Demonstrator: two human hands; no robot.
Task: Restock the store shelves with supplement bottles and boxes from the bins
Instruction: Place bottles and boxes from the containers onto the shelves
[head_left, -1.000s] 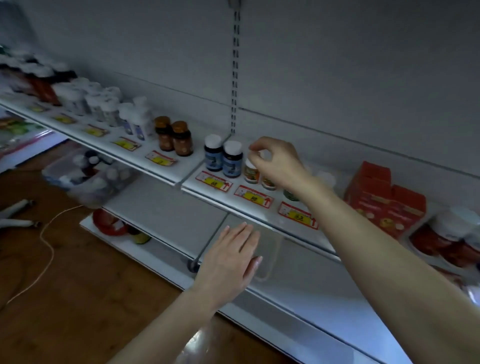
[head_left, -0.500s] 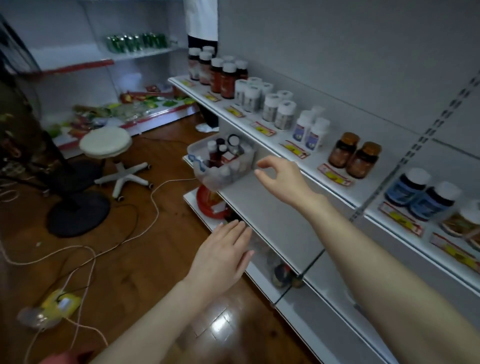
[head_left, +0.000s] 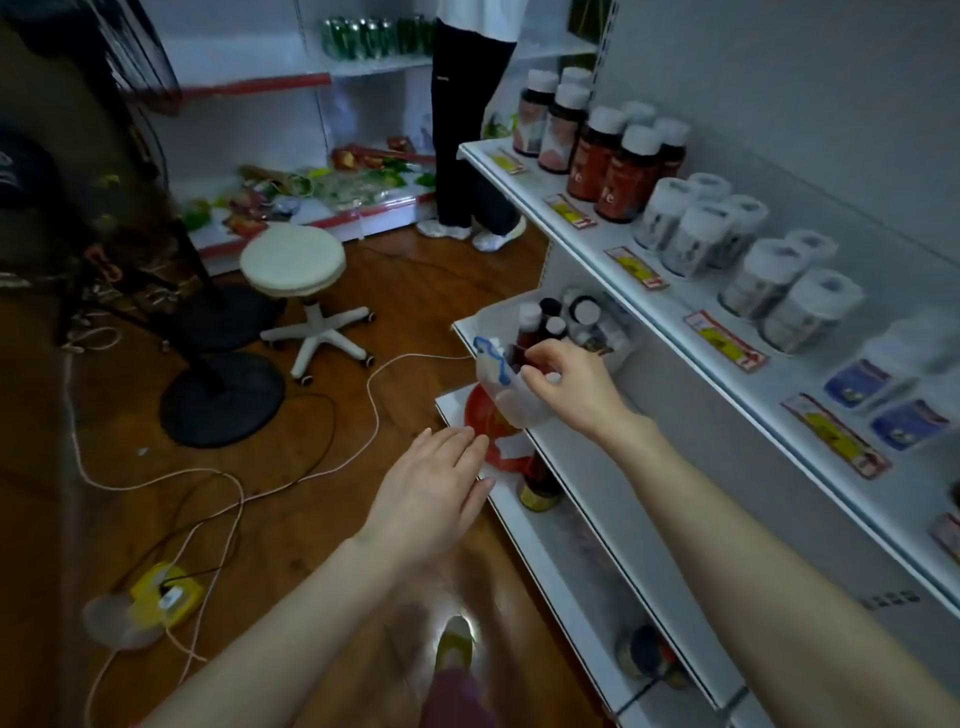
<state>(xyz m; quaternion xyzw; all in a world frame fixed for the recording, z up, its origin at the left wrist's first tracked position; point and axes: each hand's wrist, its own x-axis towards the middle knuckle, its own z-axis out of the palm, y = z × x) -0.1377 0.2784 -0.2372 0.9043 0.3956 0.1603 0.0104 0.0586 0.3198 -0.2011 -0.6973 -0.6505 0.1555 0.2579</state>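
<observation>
A wooden floor (head_left: 119, 395) fills the left, with a yellow power strip (head_left: 165, 596), loose cables, a black round stand base (head_left: 222, 400) and a white stool (head_left: 292, 258). Farther back, a person in dark trousers (head_left: 470, 130) stands at the shelf end. In the middle, the left hand (head_left: 428, 499) hovers palm down above the floor, just beside the lowest shelf, its fingers straight, close together and holding nothing. To its right, a clear plastic bin (head_left: 511, 402) of supplement bottles (head_left: 530, 325) sits at the near end of the middle shelf (head_left: 587, 467). The right hand (head_left: 569, 387) reaches into it, fingers (head_left: 540, 356) curled among the bottles; whether they grip one cannot be told. On the right, the top shelf (head_left: 670, 312) carries rows of red-brown bottles (head_left: 613, 166) and white jars (head_left: 696, 234), with price tags along its front edge.
</observation>
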